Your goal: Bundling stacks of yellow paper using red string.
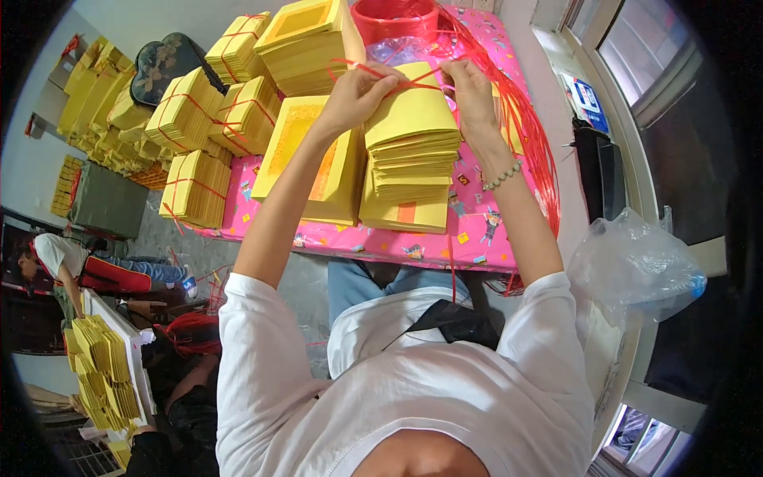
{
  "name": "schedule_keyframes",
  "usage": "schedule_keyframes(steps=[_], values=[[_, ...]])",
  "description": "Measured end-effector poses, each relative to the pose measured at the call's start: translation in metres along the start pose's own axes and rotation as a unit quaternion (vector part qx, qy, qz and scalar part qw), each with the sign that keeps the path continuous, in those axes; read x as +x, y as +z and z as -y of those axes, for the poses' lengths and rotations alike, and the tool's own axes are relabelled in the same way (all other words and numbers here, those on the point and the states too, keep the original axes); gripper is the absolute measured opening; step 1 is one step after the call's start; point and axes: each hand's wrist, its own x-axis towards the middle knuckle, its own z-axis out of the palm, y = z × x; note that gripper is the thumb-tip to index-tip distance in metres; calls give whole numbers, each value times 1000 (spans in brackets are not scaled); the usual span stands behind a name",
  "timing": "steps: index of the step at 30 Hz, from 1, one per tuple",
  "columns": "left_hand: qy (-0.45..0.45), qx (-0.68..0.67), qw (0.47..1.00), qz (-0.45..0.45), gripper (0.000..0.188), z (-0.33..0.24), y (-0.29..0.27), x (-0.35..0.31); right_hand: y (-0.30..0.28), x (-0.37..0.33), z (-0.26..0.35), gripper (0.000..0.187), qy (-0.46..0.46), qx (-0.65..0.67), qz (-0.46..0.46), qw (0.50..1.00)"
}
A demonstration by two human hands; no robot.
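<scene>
the thick yellow paper stack (413, 121) stands at the near side of the pink-covered worktop (413, 246), straight ahead of the person, just beside a wider yellow block with an orange panel (324, 176). a red cord (413, 82) runs over the far part of its top, with strands meeting between the two hands. the left grip (359, 97) is closed to a pinch, thumb against curled fingers, with the cord between them and a loose tail sticking out beyond; the right grip (474, 94) is also pinched nearly flat on the cord at the other side, fingertips above the stack's far right edge. neither has hold of the paper itself, as far as can be seen

the stack is probably fairly heavy as a whole, though each sheet looks light and soft: the top bows and the near edges are uneven, so loose layers could slide on one another if it is pushed from one side. it seems best lifted with both palms, from underneath or squeezed across opposite sides, rather than by a few top sheets or by the cord. the cord looks thin, limp and perhaps slick, so a firm thumb-and-finger pinch close to the crossing should suit it; pulled too hard, it may crease or cut into the paper edges
</scene>
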Motion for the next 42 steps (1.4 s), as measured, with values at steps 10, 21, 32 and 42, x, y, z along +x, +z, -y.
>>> schedule_keyframes(steps=[10, 21, 32, 42], values=[[-40, -174, 983, -34, 20, 28, 2, -33, -17, -9, -43, 14, 20, 0, -105, 994], [-59, -226, 972, -31, 20, 36, -2, -43, -21, -13, -47, 11, 105, 59, -98, 988], [-29, -188, 979, -67, 20, 40, 4, -43, -21, -22, -34, 9, 101, 109, -66, 987], [0, -145, 984, -100, 21, 44, 8, -39, -5, -80, 11, 15, -13, 74, 17, 997]])
